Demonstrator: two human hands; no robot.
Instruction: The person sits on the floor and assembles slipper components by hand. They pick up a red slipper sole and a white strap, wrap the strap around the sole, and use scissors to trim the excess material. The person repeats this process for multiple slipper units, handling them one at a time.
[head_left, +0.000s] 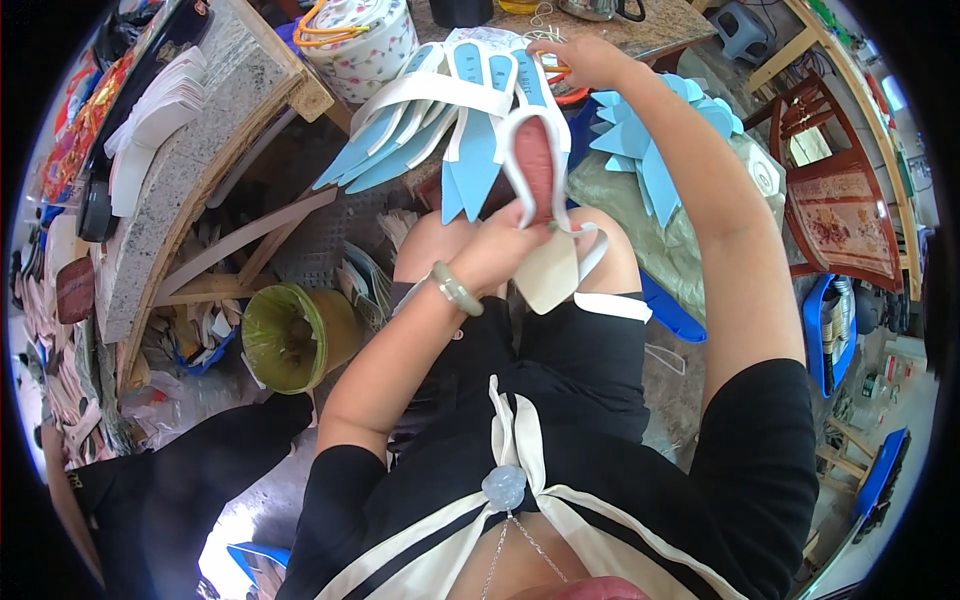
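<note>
My left hand [495, 248], wearing a pale bangle, is closed round an insole-shaped shoe piece [536, 160] above my lap. The piece has a reddish middle, a white rim and a cream broad end [548, 275]. A loose white strip [595, 255] curls beside it. My right hand [585, 62] reaches to the table's near edge, its fingers bent in beside orange parts, perhaps a handle. What its fingertips grip is too small to make out. Left of it, several light-blue insoles [470, 150] with white edging hang off the table, a white band [430, 95] across them.
More light-blue pieces [655, 150] lie on a greenish covered surface at right. A flowered tub [355, 45] stands on the far side. At left are a stone-topped bench [220, 120] with stacked white pieces [160, 120] and a green-lined bin [300, 340]. Another person's dark-clothed body [190, 480] is lower left.
</note>
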